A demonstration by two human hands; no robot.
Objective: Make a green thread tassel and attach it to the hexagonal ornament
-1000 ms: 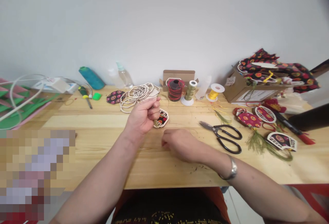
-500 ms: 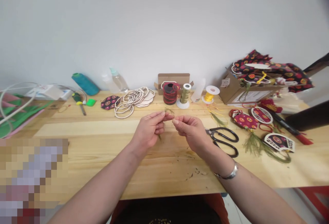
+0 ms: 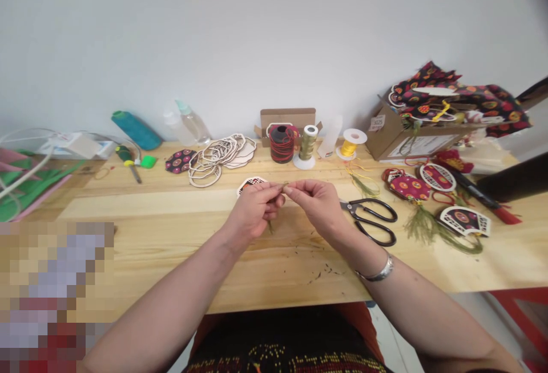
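Observation:
My left hand [image 3: 256,208] is closed in a pinch on olive-green thread [image 3: 270,226], whose strands hang below its fingers. The fingertips of my right hand [image 3: 317,206] press together on the same thread, meeting the left fingertips over the table. A small bit of the thread shows above the pinch; the rest is hidden by fingers. Just beyond my left hand, a patterned ornament with a pale cut-out frame [image 3: 250,184] is partly covered; whether it lies on the table or hangs from the thread I cannot tell. Black-handled scissors [image 3: 371,219] lie beside my right wrist.
At the back stand a red-and-black cord spool [image 3: 282,147], an olive thread spool [image 3: 307,145] and a yellow spool [image 3: 351,145]. Pale frames [image 3: 220,156] lie left of them. Tasselled ornaments [image 3: 409,185] and a cardboard box [image 3: 394,139] of fabric are at right.
My fingertips have come closer together, and my right hand has shifted slightly up. The patterned ornament now shows beyond my left hand. The view has tilted down slightly.

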